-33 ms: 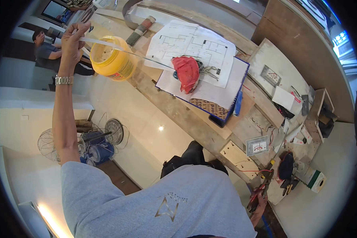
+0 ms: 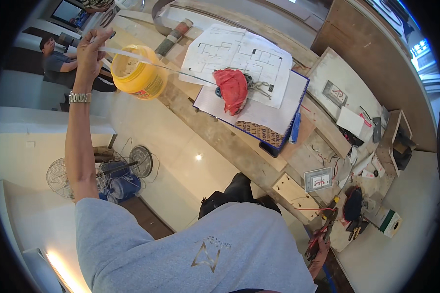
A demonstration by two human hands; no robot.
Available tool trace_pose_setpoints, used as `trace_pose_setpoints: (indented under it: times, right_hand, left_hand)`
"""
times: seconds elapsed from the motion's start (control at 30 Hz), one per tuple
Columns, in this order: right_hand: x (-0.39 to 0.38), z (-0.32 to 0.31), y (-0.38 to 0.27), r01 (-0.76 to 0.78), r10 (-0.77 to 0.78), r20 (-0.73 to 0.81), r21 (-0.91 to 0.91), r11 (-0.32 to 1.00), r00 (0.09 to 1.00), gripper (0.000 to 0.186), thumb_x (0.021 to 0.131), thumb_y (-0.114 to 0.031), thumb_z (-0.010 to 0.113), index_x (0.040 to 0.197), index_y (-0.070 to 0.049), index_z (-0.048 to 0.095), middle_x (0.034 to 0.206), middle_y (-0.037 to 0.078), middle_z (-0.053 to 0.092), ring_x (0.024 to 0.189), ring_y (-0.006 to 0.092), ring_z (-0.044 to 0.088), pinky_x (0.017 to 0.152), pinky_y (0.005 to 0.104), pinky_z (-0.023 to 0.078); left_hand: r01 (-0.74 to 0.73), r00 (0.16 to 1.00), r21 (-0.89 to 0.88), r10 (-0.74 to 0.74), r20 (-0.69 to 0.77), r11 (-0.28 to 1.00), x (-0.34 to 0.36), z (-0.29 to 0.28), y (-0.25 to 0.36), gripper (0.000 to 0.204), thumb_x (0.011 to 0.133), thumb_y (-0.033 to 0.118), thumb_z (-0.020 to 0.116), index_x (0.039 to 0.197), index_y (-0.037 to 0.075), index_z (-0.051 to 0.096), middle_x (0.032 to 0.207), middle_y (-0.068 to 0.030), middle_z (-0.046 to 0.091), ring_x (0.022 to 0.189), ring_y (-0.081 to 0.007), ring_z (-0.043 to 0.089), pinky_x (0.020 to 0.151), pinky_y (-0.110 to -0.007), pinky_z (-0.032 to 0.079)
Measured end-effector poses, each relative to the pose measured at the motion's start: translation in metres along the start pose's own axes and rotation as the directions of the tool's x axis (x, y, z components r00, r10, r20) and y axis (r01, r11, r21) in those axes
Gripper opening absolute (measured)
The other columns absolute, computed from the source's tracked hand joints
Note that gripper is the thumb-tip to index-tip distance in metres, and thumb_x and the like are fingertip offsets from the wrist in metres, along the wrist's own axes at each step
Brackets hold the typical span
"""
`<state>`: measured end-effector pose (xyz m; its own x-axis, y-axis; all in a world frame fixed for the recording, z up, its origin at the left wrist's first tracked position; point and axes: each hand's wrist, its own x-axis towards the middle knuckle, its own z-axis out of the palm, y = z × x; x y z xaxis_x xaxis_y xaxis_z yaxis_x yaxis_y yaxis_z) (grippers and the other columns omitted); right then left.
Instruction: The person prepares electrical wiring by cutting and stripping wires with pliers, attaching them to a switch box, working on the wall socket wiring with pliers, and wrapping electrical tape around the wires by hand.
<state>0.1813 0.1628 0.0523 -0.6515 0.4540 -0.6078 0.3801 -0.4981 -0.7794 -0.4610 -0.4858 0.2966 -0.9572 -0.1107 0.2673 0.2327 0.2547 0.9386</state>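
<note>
My left hand (image 2: 94,51), raised at the far left with a metal-banded watch on its wrist, is closed on the end of a long thin pale strip (image 2: 124,52). The strip runs past a yellow tub (image 2: 144,80) toward a red cloth bundle (image 2: 231,92) lying on printed floor plans (image 2: 215,53). At the lower right, my right hand (image 2: 319,253) is wrapped round red-handled pliers (image 2: 322,235). A red wire (image 2: 310,209) reaches the pliers' jaws; whether they grip it I cannot tell. My right fingers are partly hidden.
A long wooden workbench (image 2: 220,141) bears a phone (image 2: 269,150), a metal box (image 2: 318,179), a blue marker-like object (image 2: 295,128) and scattered tools. A wire-cage fan (image 2: 58,176) and a blue water jug (image 2: 122,189) stand left. Another person (image 2: 58,66) sits at the far left.
</note>
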Motion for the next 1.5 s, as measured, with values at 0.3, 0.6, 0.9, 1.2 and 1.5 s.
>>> trace_pose_setpoints:
  times: [0.3, 0.6, 0.9, 1.2, 1.5]
  right_hand:
    - [-0.004, 0.014, 0.005, 0.003, -0.005, -0.053, -0.035, 0.999, 0.999, 0.023, 0.097, -0.023, 0.077, 0.104, -0.005, 0.064, 0.102, 0.013, 0.067, 0.075, 0.0178, 0.066, 0.067, 0.0314, 0.054]
    - [-0.006, 0.002, 0.039, 0.004, 0.002, -0.078, 0.073, 0.997, 0.997, 0.027, 0.099, -0.026, 0.076, 0.112, -0.006, 0.063, 0.106, 0.011, 0.068, 0.08, 0.0183, 0.066, 0.068, 0.033, 0.056]
    - [-0.011, 0.014, 0.03, -0.006, 0.013, -0.098, 0.076, 0.997, 0.995, 0.033, 0.099, -0.029, 0.077, 0.116, -0.005, 0.062, 0.108, 0.009, 0.066, 0.079, 0.017, 0.065, 0.066, 0.0318, 0.055]
    - [-0.002, 0.023, 0.029, 0.008, -0.003, -0.041, 0.123, 0.992, 0.999, 0.032, 0.1, -0.024, 0.076, 0.125, -0.009, 0.062, 0.11, 0.007, 0.068, 0.082, 0.0149, 0.064, 0.067, 0.0282, 0.051]
    - [-0.005, 0.023, 0.027, -0.034, 0.038, -0.096, 0.04, 0.999, 0.995, 0.032, 0.101, -0.024, 0.075, 0.126, -0.009, 0.063, 0.105, 0.006, 0.07, 0.076, 0.0124, 0.063, 0.069, 0.0266, 0.052]
  left_hand:
    - [-0.061, 0.96, 0.369, -0.046, 0.276, 0.927, 0.022, -0.063, -0.111, 0.018, 0.09, 0.002, 0.07, 0.103, 0.011, 0.062, 0.068, 0.0082, 0.058, 0.057, -0.0012, 0.053, 0.052, -0.019, 0.034]
    - [-0.134, 0.989, 0.164, 0.142, -0.042, 0.977, 0.069, -0.057, -0.145, 0.015, 0.082, -0.001, 0.074, 0.089, 0.009, 0.067, 0.078, 0.004, 0.065, 0.063, -0.004, 0.057, 0.057, -0.021, 0.043]
    - [-0.156, 0.987, 0.291, 0.136, 0.089, 0.944, 0.079, -0.082, -0.157, 0.014, 0.086, 0.0, 0.072, 0.091, 0.01, 0.064, 0.077, 0.0058, 0.061, 0.063, -0.0028, 0.053, 0.058, -0.02, 0.041]
    - [0.066, 0.991, 0.335, -0.023, -0.131, 0.94, 0.059, -0.127, -0.176, 0.013, 0.077, 0.002, 0.074, 0.082, 0.01, 0.065, 0.071, 0.0059, 0.059, 0.062, -0.0042, 0.052, 0.057, -0.024, 0.04]
    - [0.101, 0.993, 0.273, -0.08, -0.089, 0.957, 0.078, -0.076, -0.181, 0.012, 0.074, 0.0, 0.074, 0.079, 0.008, 0.067, 0.073, 0.0011, 0.066, 0.065, -0.0089, 0.056, 0.064, -0.026, 0.043]
